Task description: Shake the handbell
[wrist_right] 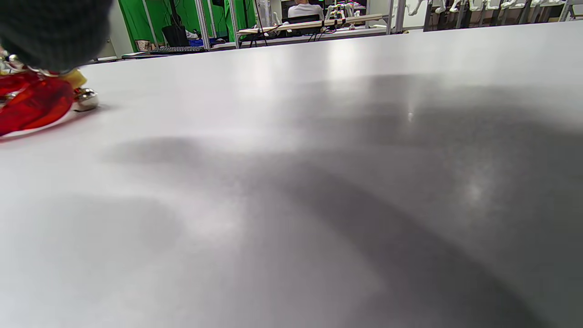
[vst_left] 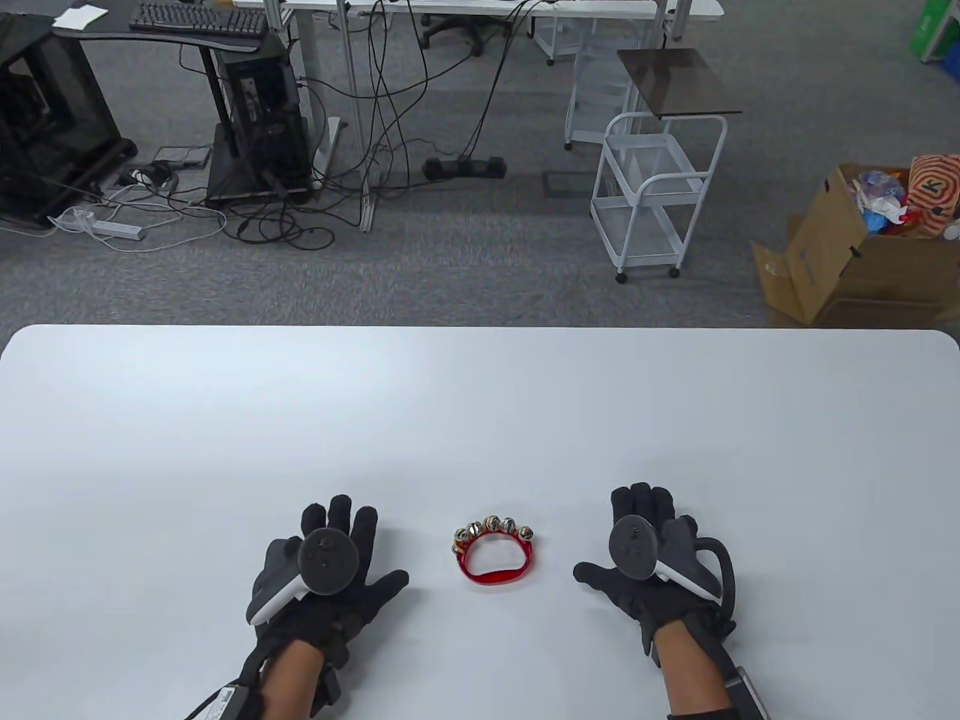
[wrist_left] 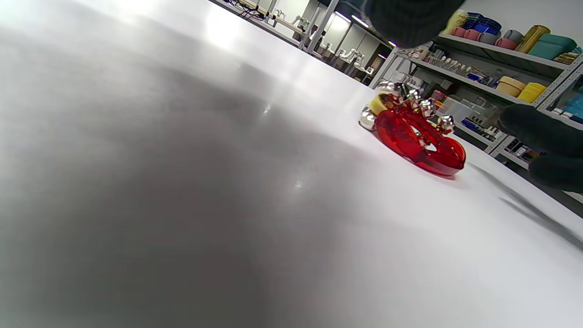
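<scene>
Handbell point(vst_left: 493, 553): a red ring with a row of small silver bells along its far side, flat on the white table point(vst_left: 480, 405), near the front edge, between the two hands and touching neither. Left hand point(vst_left: 324, 574) palm down on the table left of the ring, fingers point(vst_left: 341, 517) spread apart, holding nothing. Right hand point(vst_left: 651, 559) palm down on the other side, fingers point(vst_left: 637, 499) close side by side, thumb out toward the ring, holding nothing. Black and white tracker on the back of each hand. Behind the table, grey carpet floor, a white cart point(vst_left: 651, 191) on wheels, a brown cardboard box point(vst_left: 855, 255) full of bright things, a black computer tower point(vst_left: 259, 112) under a desk, lots of black cables point(vst_left: 390, 112) on the floor.

From the left wrist, low over the shiny white table point(wrist_left: 182, 182): handbell point(wrist_left: 416, 134) lying flat, red and see-through, silver bells at its far side. Dark glove fingers point(wrist_left: 542, 132) of the other hand past it. Shelves point(wrist_left: 501, 59) with colored bowls and cups at the back.

From the right wrist, also low: wide white table point(wrist_right: 319, 182) with soft grey shadows. Part of the handbell point(wrist_right: 32, 107) at the left edge, one silver bell beside it. Green wall point(wrist_right: 150, 18) and a seated person point(wrist_right: 303, 9) far behind.
</scene>
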Motion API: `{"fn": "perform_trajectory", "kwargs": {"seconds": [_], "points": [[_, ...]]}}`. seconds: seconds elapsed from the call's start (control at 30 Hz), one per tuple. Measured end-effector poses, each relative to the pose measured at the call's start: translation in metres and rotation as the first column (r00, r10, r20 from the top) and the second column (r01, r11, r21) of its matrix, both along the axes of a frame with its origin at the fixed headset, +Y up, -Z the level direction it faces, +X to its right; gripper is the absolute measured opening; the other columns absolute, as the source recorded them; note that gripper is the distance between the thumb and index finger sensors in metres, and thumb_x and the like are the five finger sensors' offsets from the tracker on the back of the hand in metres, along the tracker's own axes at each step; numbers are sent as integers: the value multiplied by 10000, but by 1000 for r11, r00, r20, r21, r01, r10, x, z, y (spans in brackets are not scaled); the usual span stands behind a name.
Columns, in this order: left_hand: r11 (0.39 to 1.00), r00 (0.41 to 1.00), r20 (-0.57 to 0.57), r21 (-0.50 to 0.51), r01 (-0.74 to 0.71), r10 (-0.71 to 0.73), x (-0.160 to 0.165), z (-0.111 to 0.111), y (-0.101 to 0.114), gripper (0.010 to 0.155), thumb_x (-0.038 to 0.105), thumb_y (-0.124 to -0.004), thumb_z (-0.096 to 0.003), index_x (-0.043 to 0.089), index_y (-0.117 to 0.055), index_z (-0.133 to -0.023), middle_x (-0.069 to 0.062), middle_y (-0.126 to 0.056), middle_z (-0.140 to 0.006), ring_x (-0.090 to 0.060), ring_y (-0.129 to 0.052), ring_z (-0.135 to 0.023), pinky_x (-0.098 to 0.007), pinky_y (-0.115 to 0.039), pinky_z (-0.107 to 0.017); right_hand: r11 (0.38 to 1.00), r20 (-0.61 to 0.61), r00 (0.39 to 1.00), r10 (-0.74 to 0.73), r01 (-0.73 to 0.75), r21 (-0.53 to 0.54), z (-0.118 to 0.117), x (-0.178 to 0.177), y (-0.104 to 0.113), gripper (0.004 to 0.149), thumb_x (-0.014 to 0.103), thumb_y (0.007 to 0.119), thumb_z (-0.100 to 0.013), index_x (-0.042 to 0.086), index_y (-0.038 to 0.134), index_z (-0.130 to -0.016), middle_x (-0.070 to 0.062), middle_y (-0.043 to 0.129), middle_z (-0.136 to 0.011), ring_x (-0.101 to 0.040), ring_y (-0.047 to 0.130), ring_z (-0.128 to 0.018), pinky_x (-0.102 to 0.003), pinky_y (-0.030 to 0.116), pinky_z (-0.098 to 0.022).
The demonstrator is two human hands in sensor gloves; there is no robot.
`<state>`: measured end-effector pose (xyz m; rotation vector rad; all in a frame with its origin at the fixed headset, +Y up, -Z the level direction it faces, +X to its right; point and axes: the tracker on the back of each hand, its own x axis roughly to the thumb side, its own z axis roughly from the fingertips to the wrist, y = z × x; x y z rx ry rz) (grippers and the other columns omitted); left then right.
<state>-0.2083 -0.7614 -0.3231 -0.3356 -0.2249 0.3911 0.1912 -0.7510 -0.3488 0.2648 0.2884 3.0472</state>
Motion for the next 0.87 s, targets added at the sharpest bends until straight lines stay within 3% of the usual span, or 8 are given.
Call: {"fn": "perform_trajectory", "kwargs": {"seconds": [0.33,0.87], "points": [[1000,1000,5,8,6,-6,4,1,1,930,640,-614,-583,229,-10,-1158,-103,218,-1122,-462,249,-961,-714,30,-649,999,3,999,-37,37,24,7,5,10,1085,716,678,-461,54,109,-1105,-278,67,-1162,-543,108,-1033,-756,333,-684],[1000,1000,16,-18,18,-18,8,2,-2,918,629,-615,-587,219,-31,-1166,-116,183,-1143,-473,226,-972,-714,17,-648,1000,12,1000,-24,24,3,8,4,9,1081,708,679,-466,50,102,-1102,-287,58,-1154,-554,106,-1023,-754,337,-682]]}}
